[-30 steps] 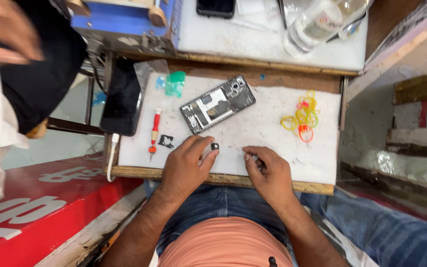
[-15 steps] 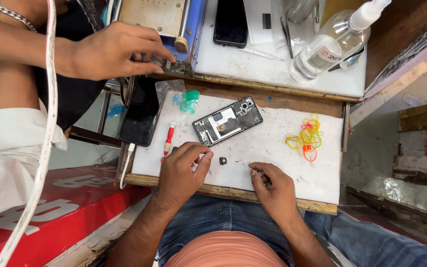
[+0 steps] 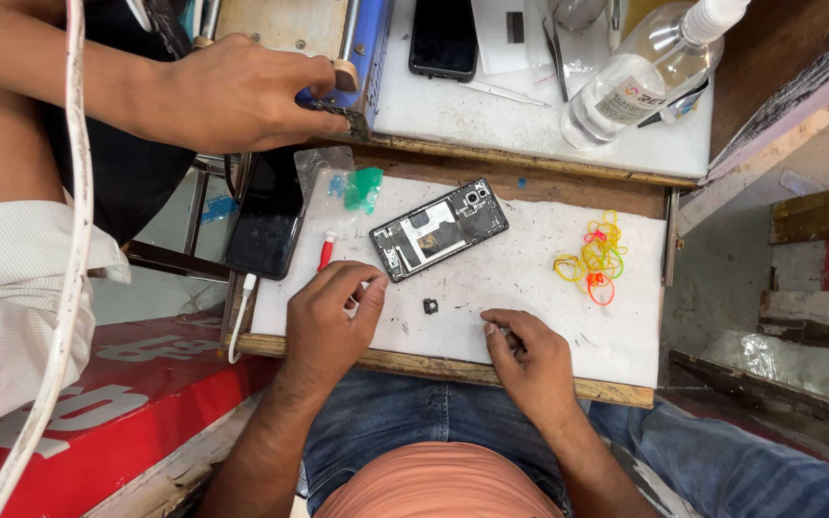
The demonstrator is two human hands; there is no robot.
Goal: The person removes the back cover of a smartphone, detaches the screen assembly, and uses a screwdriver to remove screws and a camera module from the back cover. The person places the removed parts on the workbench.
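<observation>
Both hands rest on the white work board [image 3: 530, 288], with the opened phone [image 3: 439, 228] as the landmark just beyond them. Nearer the person than the phone's lower end, the left hand [image 3: 328, 321] is loosely curled, its fingertips drawn together close to the red screwdriver [image 3: 325, 252]; whether it pinches anything I cannot tell. Nearer the person and to the right of the phone, the right hand [image 3: 530, 360] is closed around a thin metal tool whose tip just shows at its fingertips. A small dark part [image 3: 431, 306] lies loose on the board below the phone, between the two hands. Right of the phone sits a heap of coloured rubber bands [image 3: 592, 257]; left of it a dark phone [image 3: 265, 213] lies face up at the board's edge. Beyond the phone, another person's hand [image 3: 242, 96] grips a blue device [image 3: 362, 53]. The loose part looks easy to lose: a sweeping wrist could flick it off the board.
</observation>
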